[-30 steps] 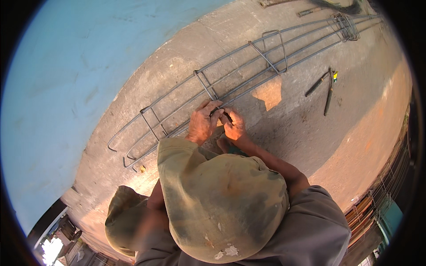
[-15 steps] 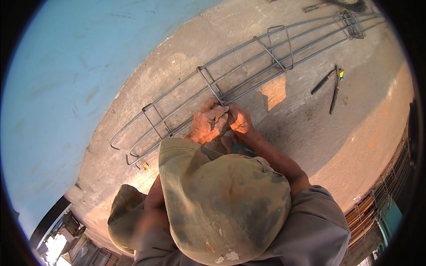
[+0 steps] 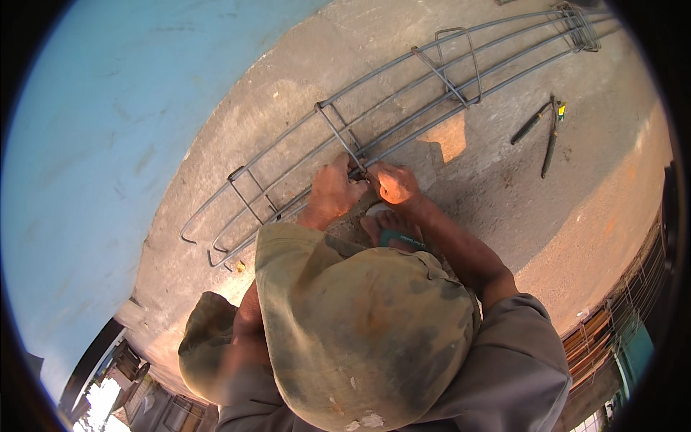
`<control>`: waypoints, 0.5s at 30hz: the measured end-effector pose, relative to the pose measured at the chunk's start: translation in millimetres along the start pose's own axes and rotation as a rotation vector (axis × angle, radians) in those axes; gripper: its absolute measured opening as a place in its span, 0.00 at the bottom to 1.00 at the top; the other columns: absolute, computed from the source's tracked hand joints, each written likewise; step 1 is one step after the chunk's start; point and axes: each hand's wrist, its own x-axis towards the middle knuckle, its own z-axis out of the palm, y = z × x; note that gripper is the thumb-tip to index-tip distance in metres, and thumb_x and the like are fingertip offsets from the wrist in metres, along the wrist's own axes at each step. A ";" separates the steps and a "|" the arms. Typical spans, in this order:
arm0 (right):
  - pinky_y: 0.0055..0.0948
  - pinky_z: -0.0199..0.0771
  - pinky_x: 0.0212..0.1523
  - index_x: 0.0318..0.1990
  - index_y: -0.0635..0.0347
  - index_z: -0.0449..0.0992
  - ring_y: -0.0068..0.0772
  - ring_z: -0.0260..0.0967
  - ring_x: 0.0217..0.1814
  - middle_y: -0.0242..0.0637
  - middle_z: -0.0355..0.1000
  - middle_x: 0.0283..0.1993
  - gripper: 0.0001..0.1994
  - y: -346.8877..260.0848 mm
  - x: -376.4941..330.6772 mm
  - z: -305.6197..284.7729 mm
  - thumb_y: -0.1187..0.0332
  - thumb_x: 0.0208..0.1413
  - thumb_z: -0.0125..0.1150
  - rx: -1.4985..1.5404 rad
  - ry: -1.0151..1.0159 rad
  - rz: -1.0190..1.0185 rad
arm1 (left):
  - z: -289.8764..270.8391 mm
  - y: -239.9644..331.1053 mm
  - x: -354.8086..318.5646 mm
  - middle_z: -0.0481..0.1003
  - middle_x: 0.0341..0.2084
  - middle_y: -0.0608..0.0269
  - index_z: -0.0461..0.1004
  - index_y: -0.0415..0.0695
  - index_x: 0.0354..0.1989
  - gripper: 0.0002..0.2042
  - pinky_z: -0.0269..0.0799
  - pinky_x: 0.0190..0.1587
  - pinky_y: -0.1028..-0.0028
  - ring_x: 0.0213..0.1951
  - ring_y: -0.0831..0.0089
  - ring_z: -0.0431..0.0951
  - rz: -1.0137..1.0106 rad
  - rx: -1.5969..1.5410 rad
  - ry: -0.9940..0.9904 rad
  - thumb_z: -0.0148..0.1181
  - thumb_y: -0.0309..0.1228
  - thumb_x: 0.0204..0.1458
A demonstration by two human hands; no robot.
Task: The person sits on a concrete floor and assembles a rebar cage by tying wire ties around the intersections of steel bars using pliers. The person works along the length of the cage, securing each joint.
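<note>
- Concrete floor [image 3: 489, 194] takes up most of the view, half shade, half sun.
- Blue surface [image 3: 144, 108] fills the whole upper left, well apart from my hands.
- The rebar cage [image 3: 440, 76] lies on the floor, running from near left to far upper right, with a bunch of stirrups [image 3: 579, 30] at its far end.
- My right forearm [image 3: 453, 237] comes up from the lower right, slanting in toward the cage.
- My cap [image 3: 367, 324] is the big thing in the way, hiding most of my left arm.
- My foot [image 3: 389, 223], in a green-strapped sandal, sits just behind my hands, partly covered.
- Pliers [image 3: 551, 140] lie on the floor off to the right, handles spread, out of the way.
- My left hand [image 3: 332, 189] is bent over the near bars by the middle stirrup [image 3: 337, 132]; can't tell what the fingers have.
- My right hand [image 3: 397, 184] is curled up tight beside that corner, fingertips hidden, so can't tell if it's pinching anything.
- Tiny yellow scrap [image 3: 240, 266] near the cage's hooked left end.
</note>
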 end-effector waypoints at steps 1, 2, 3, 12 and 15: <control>0.41 0.75 0.29 0.39 0.58 0.74 0.49 0.74 0.33 0.42 0.74 0.35 0.10 -1.3 1.1 -1.2 0.75 0.48 0.61 0.006 -0.009 0.009 | -1.3 -2.6 3.6 0.77 0.32 0.38 0.74 0.35 0.37 0.15 0.73 0.42 0.55 0.40 0.40 0.77 0.010 0.005 -0.042 0.65 0.31 0.43; 0.42 0.75 0.29 0.39 0.58 0.74 0.49 0.74 0.33 0.42 0.74 0.35 0.09 -2.4 2.0 -3.5 0.75 0.49 0.61 0.010 -0.027 0.012 | -1.2 -3.4 5.1 0.77 0.32 0.38 0.74 0.34 0.37 0.15 0.73 0.42 0.55 0.40 0.39 0.77 0.019 0.057 -0.050 0.65 0.31 0.44; 0.42 0.75 0.29 0.39 0.58 0.74 0.49 0.74 0.33 0.42 0.74 0.35 0.09 -3.7 3.1 -6.9 0.75 0.49 0.61 0.015 -0.046 0.015 | -0.6 -3.9 5.9 0.77 0.31 0.38 0.74 0.34 0.37 0.14 0.73 0.42 0.54 0.40 0.39 0.77 0.028 0.109 -0.059 0.64 0.30 0.44; 0.45 0.73 0.31 0.37 0.59 0.74 0.52 0.73 0.34 0.43 0.74 0.31 0.06 -13.7 17.5 -26.6 0.70 0.53 0.60 0.004 -0.135 0.021 | 22.5 -14.7 5.7 0.77 0.34 0.42 0.73 0.36 0.36 0.11 0.75 0.39 0.56 0.37 0.43 0.78 0.157 0.281 0.234 0.65 0.27 0.45; 0.45 0.73 0.31 0.36 0.60 0.74 0.52 0.73 0.33 0.43 0.74 0.30 0.06 -15.5 19.3 -31.0 0.69 0.55 0.60 0.025 -0.160 0.045 | 12.5 -6.5 5.9 0.78 0.38 0.45 0.73 0.35 0.37 0.13 0.77 0.40 0.61 0.40 0.50 0.81 0.104 0.128 0.189 0.68 0.25 0.44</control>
